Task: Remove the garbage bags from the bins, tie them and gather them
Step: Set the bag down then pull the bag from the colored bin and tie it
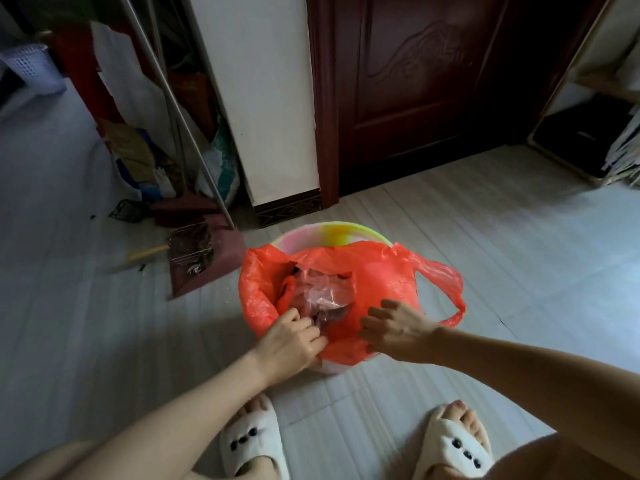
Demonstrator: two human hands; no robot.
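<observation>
Garbage bag, red, sits in the pastel bin on the floor, untied; left hand pinches its near rim, right hand grips the rim beside; lifting, tying, gathering all seem left to do.

Both arms are bare, with no sleeves, and the left hand and right hand wear no gloves, rings or watch. At 6 o'clock, each foot wears a fluffy white slipper with open toes: the left slipper and the right slipper. Each slipper has a short row of small dark beads across its top.
</observation>
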